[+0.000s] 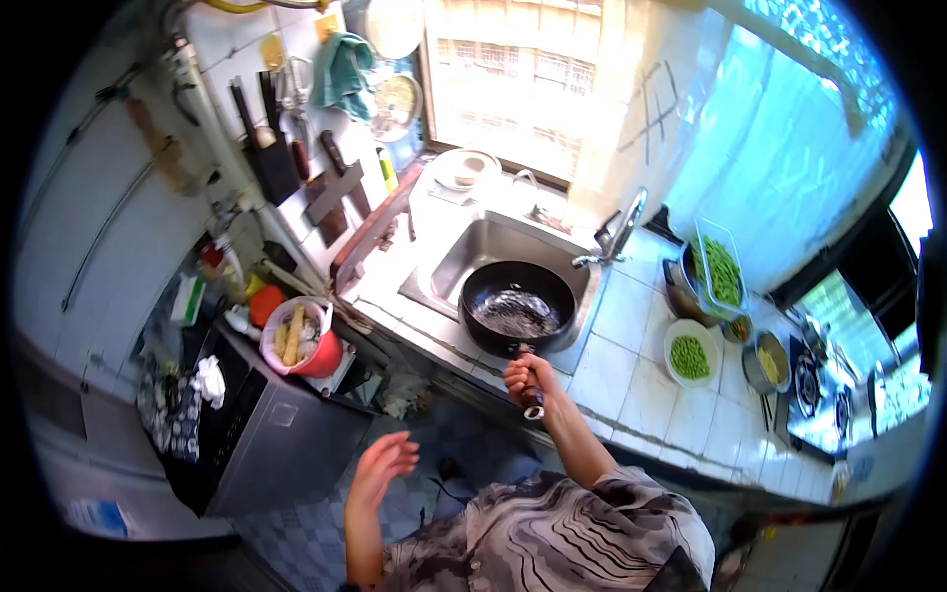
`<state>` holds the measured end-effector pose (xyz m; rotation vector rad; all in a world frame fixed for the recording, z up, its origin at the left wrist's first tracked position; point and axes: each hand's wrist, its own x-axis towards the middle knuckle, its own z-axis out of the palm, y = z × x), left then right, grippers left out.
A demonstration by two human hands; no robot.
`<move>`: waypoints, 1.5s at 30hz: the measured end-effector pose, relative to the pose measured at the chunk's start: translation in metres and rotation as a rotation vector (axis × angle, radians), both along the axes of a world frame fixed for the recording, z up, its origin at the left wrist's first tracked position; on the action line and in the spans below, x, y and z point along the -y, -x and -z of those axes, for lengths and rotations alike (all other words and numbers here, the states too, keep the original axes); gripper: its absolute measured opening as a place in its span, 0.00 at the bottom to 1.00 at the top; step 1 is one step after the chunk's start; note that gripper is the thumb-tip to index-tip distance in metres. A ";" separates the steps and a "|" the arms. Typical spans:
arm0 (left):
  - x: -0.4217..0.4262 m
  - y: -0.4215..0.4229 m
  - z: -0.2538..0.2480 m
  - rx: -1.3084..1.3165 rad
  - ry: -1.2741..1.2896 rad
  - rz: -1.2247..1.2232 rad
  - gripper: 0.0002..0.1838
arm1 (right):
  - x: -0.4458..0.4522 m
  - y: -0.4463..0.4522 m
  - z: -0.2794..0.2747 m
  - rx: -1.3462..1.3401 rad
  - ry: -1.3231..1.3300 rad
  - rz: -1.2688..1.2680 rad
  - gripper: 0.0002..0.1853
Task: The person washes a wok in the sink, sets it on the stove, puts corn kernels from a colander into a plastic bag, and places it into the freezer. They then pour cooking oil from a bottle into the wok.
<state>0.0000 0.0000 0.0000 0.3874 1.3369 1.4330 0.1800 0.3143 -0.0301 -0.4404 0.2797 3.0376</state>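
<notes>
My right hand [530, 379] is wrapped round the handle of a black frying pan [518, 306]. The pan hangs over the front of the steel sink [449, 252], and its dark inside looks wet and shiny. Off to the left, my left hand [382, 469] is raised above the floor with its fingers stretched out and nothing in it. A chrome faucet [621, 232] stands at the sink's right rear corner; I cannot tell whether water runs from it.
Right of the sink on the tiled counter [631, 360] are a bowl of peas [690, 357], a clear container of green pods [722, 271], a metal pot [765, 361] and a gas stove [811, 395]. A red bucket [326, 353] stands left. Knives [335, 187] hang on the wall.
</notes>
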 end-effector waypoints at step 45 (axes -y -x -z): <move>-0.353 0.077 0.004 0.916 0.464 0.437 0.15 | -0.426 0.042 0.095 1.554 -2.230 0.553 0.40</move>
